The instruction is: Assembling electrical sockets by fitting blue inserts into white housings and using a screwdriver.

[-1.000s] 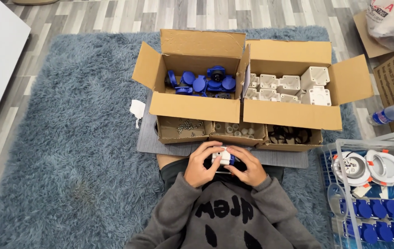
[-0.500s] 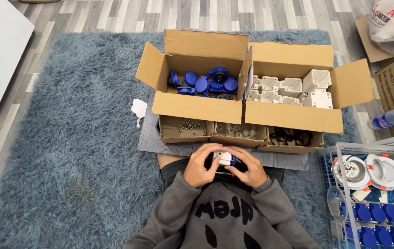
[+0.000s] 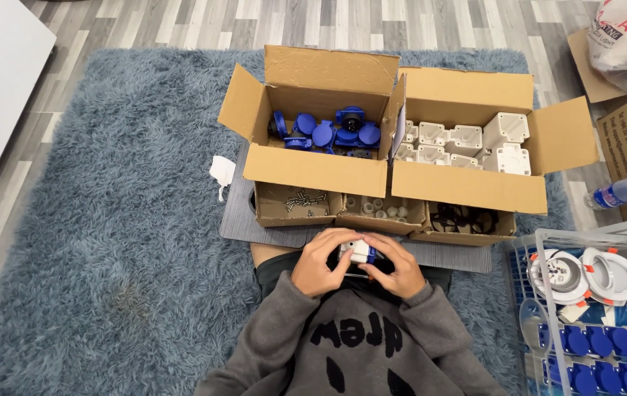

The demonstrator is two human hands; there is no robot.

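Little has moved since the earlier frames: both hands are kept at the lap on the same part, and only the view has shifted slightly, with the boxes sitting a touch lower and to the right in frame. A small white-and-blue socket assembly (image 3: 358,251) is held between the left hand (image 3: 322,262) and the right hand (image 3: 395,265), close to the body, just in front of the grey mat (image 3: 240,220). Fingers of both hands are curled narrowly around the part, thumbs pressed on top; the exact grip underneath is hidden.

For the fitting to be done well, the white housing should be steadied by one hand while the blue piece is seated squarely by the other, with even pressure and no tilt. The part is best kept low over the lap so a dropped piece is not lost in the shaggy blue rug (image 3: 108,242).

Blue covers lie in the left cardboard box (image 3: 313,169), white housings in the right cardboard box (image 3: 467,187). Screws are seen in a small tray (image 3: 297,205) below. Finished blue units are racked in a clear crate (image 3: 592,345) at the right.
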